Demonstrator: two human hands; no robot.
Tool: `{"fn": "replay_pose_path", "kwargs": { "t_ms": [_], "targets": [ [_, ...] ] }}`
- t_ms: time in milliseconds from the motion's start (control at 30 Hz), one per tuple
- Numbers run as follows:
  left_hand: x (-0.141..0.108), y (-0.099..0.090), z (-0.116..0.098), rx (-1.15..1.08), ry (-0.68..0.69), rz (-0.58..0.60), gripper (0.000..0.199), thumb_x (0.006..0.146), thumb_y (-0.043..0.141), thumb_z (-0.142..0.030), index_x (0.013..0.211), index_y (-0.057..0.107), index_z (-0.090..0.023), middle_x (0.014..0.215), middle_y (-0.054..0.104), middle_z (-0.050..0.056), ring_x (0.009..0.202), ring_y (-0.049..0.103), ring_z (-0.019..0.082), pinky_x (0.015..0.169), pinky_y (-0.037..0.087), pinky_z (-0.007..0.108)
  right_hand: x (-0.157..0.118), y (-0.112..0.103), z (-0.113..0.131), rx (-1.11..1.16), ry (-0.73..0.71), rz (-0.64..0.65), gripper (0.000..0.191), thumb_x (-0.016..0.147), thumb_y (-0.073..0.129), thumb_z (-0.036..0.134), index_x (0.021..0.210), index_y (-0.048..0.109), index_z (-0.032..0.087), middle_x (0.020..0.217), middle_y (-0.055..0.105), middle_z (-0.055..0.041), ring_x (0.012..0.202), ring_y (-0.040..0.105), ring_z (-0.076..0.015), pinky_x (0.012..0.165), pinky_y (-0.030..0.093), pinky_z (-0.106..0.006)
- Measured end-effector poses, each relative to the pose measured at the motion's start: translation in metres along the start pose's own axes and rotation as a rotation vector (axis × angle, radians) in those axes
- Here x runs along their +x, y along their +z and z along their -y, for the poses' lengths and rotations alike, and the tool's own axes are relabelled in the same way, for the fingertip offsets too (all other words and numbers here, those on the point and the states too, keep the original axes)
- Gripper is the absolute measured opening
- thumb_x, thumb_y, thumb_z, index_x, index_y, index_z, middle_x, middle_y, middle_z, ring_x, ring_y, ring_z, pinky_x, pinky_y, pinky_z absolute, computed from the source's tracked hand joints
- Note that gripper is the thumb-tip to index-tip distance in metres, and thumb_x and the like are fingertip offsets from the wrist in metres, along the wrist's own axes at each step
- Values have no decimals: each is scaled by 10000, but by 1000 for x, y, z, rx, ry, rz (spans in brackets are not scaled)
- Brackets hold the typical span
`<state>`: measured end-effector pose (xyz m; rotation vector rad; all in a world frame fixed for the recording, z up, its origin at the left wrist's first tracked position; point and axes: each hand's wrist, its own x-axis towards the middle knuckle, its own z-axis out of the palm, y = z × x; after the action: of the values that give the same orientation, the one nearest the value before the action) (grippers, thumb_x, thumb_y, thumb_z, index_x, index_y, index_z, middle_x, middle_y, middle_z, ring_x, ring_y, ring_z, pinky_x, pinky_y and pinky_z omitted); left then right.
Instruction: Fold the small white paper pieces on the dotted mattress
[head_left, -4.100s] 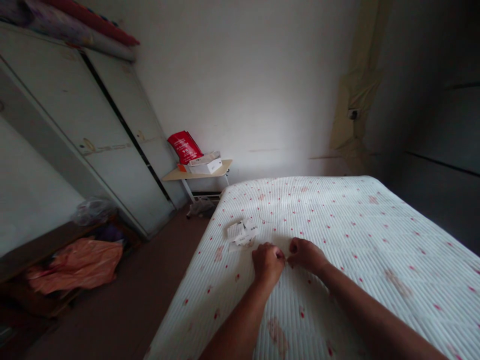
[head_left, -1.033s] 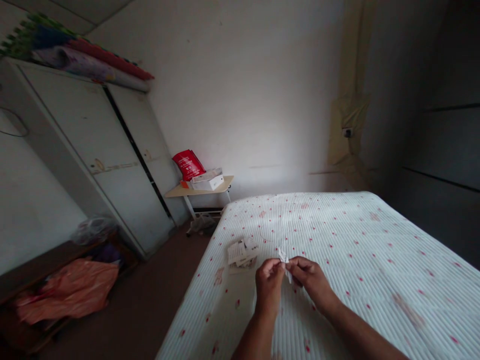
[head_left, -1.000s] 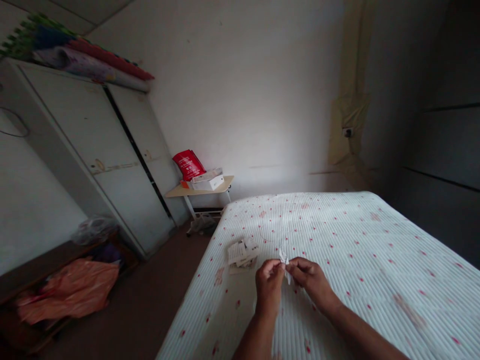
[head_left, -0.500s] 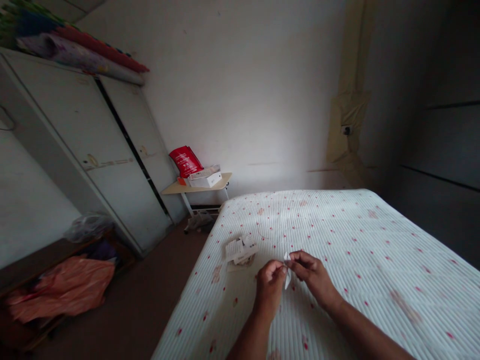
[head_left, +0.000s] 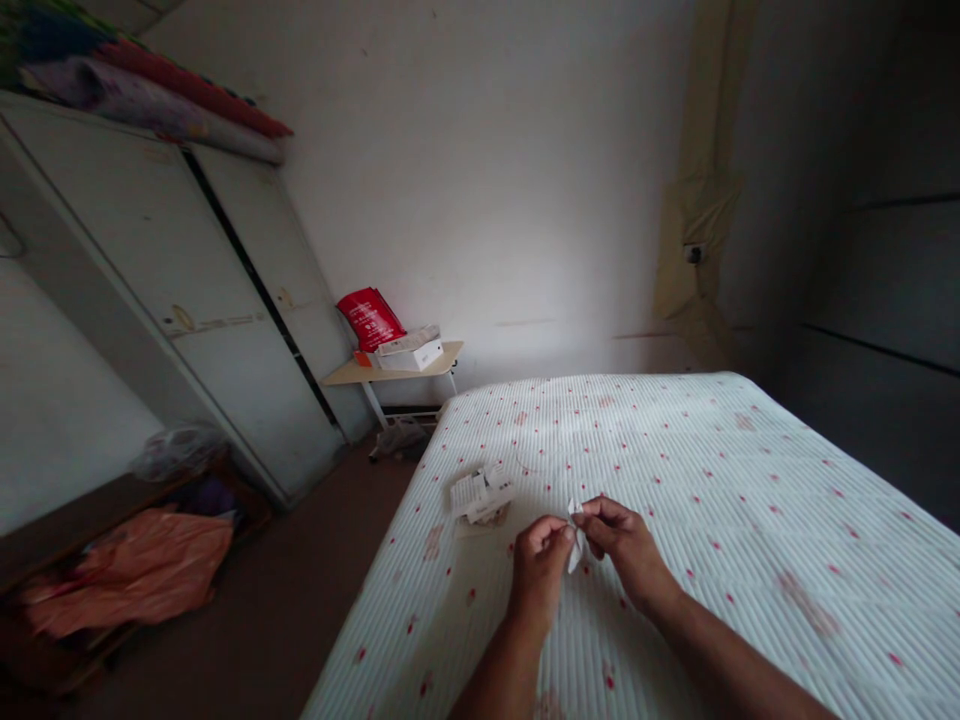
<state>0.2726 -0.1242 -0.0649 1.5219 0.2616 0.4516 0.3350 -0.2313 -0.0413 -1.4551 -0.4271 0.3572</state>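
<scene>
With both forearms reaching in from the near edge, the left hand point(head_left: 541, 555) curls, its thumb and fingertips pinching a small folded strip of white paper point(head_left: 575, 555). Opposite it, the right hand point(head_left: 619, 540) angles inward, thumb and bent forefinger gripping the same strip, which stands roughly upright between them above a white ribbed bedspread with red dots point(head_left: 697, 480). Beyond the left hand lie loose printed paper pieces point(head_left: 481, 495); farther off, a pale wooden table point(head_left: 341, 374) bears a shiny red bag point(head_left: 373, 318) and a white box point(head_left: 412, 357).
</scene>
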Motion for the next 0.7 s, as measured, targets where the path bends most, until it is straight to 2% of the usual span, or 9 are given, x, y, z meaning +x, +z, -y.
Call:
{"fn": "replay_pose_path", "kwargs": {
  "t_ms": [267,500,700],
  "targets": [
    [4,-6,5,-9,-61,40,281,684,597,-390,696,622,-110,535,464,-20,531,400,97,520,307,212,3,-3,-6,25,38,37,321,660,656,482,651,589,169,443,413,67,422,341,-77,445,281,-225],
    [3,-3,-4,34,-81,9,231,651,599,-337,588,582,-116,492,441,-29,498,377,83,501,286,207,8,-5,-14,86,63,74,304,686,638,459,661,589,160,431,433,64,408,362,-75,438,287,-219],
    [4,-6,-3,9,-80,-38,266,647,616,-380,584,569,-125,499,442,-29,499,385,85,498,290,204,7,-10,-16,99,60,100,230,681,633,383,686,605,155,478,449,56,433,372,-74,444,300,-215]
  ]
}}
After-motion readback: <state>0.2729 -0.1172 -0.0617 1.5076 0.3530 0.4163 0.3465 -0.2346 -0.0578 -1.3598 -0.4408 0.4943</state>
